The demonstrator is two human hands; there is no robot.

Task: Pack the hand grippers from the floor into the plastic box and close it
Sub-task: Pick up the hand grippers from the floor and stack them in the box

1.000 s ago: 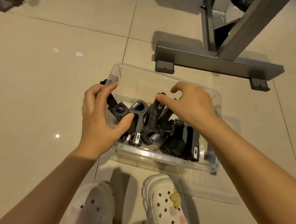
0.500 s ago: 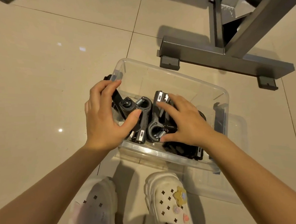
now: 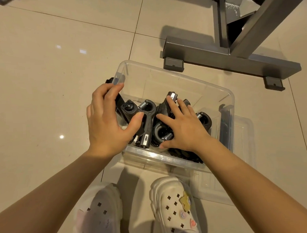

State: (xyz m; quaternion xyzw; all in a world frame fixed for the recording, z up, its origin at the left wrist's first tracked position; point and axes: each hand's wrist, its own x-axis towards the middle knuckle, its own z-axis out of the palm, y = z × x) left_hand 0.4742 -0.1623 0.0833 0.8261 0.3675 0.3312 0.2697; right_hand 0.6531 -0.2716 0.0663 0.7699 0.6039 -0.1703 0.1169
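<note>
A clear plastic box (image 3: 173, 76) stands open on the tiled floor in front of my feet. Several black hand grippers (image 3: 149, 123) with steel springs lie packed in its near half. My left hand (image 3: 106, 122) grips the leftmost hand gripper (image 3: 129, 108), fingers curled over its handle at the box's left wall and thumb on its other handle. My right hand (image 3: 181, 127) lies flat with spread fingers, pressing down on the pile of hand grippers at the middle and right. The clear lid (image 3: 243, 147) lies under the box, sticking out to the right.
A grey metal frame (image 3: 226, 61) with rubber feet stands on the floor just behind the box at the upper right. My two white clogs (image 3: 173, 208) are right below the box. Open tile floor stretches to the left.
My right hand came down from a hover onto the pile and now presses flat on it. My left hand keeps its grip on the left hand gripper.
</note>
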